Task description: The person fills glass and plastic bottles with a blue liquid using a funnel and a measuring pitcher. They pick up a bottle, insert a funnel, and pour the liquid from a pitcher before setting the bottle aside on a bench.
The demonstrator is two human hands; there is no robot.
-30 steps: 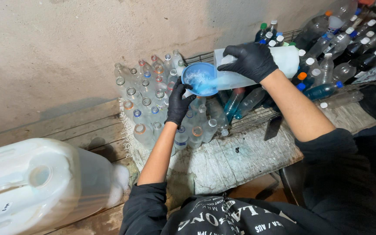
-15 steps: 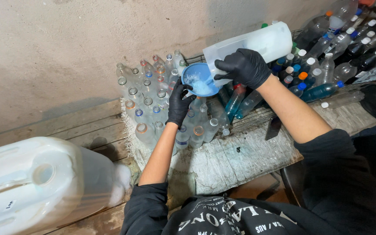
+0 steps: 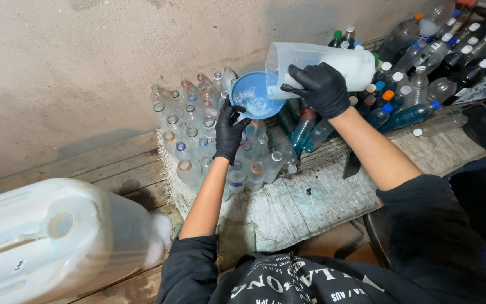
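One jug (image 3: 333, 67) sideways, mouth leftward

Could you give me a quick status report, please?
Left hand steadies blue funnel. Right hand tips white jug into it. Open bottles crowd around.

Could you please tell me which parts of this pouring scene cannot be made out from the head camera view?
- Neck of the clear plastic bottle under the round blue plastic funnel: covered by the funnel and the black-gloved left hand.
- Level in the translucent white plastic jug: masked by the black-gloved right hand and cloudy walls.
- Large white plastic jerrycan: cut off by the left and bottom edges.
- Far capped bottles: too small and crowded to count.
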